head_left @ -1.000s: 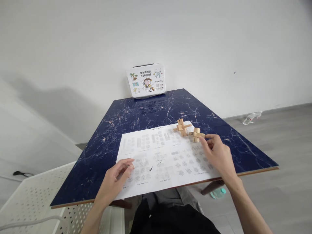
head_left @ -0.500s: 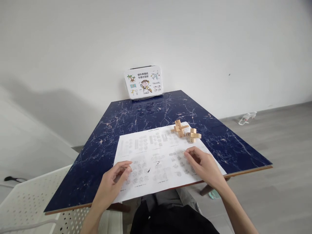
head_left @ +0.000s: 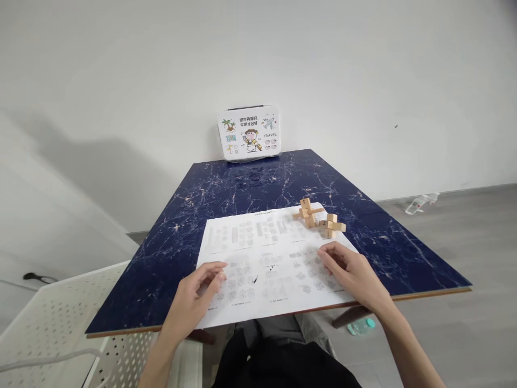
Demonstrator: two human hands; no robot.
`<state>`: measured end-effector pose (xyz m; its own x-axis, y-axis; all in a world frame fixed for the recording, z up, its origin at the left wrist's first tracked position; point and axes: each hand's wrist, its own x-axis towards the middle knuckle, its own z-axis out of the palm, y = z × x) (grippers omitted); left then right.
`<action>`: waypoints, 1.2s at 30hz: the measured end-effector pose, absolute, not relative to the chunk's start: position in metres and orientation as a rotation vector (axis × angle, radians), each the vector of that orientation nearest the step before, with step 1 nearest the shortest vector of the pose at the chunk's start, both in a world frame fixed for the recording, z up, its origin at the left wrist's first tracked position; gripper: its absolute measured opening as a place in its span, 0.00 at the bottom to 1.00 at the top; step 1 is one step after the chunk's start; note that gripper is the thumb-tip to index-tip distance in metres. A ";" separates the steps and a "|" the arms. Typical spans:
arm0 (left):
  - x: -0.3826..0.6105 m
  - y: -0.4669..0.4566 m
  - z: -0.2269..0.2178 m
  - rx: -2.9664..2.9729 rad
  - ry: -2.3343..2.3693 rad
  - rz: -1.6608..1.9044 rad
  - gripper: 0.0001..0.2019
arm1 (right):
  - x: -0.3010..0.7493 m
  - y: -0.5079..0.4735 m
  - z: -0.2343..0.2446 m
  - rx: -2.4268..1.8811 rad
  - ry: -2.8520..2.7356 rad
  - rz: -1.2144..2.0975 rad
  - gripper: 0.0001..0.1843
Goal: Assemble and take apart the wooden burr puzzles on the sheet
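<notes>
A white instruction sheet (head_left: 266, 253) printed with small diagrams lies on the dark blue marbled table (head_left: 250, 188). My left hand (head_left: 197, 296) rests on the sheet's near left corner, fingers loosely curled, holding nothing. My right hand (head_left: 351, 272) lies on the sheet's right side with fingers bent, also holding nothing. Two wooden interlocking puzzles sit at the sheet's far right corner: a cross-shaped one (head_left: 309, 212) and a smaller one (head_left: 332, 225), a short way beyond my right fingertips.
A white case with cartoon travel pictures (head_left: 249, 132) stands at the table's far edge against the wall. A white perforated chair (head_left: 52, 328) is at lower left. Plastic bottles lie on the grey floor at right (head_left: 420, 202) and under the table (head_left: 361, 325).
My right hand let go of the smaller wooden puzzle and drew back toward me onto the sheet. The left hand stayed put; the view shifted slightly.
</notes>
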<state>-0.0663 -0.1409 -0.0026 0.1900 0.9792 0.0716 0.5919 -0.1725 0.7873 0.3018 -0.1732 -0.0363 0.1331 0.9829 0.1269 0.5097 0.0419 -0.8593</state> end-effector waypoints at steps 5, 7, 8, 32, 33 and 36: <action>-0.064 -0.143 0.000 1.850 1.464 0.804 0.19 | 0.300 -0.175 -0.036 -1.596 -1.493 0.698 0.21; -0.064 -0.143 0.001 1.856 1.464 0.800 0.19 | 0.300 -0.176 -0.036 -1.596 -1.487 0.708 0.21; -0.064 -0.143 0.001 1.857 1.462 0.799 0.19 | 0.300 -0.175 -0.036 -1.593 -1.484 0.715 0.21; -0.052 -0.127 0.009 2.063 1.424 0.610 0.18 | 0.304 -0.172 -0.034 -1.617 -1.510 0.748 0.21; -0.053 -0.127 0.008 2.056 1.421 0.627 0.18 | 0.304 -0.173 -0.033 -1.621 -1.507 0.738 0.22; -0.056 -0.130 0.006 2.049 1.416 0.662 0.17 | 0.301 -0.172 -0.032 -1.613 -1.516 0.723 0.22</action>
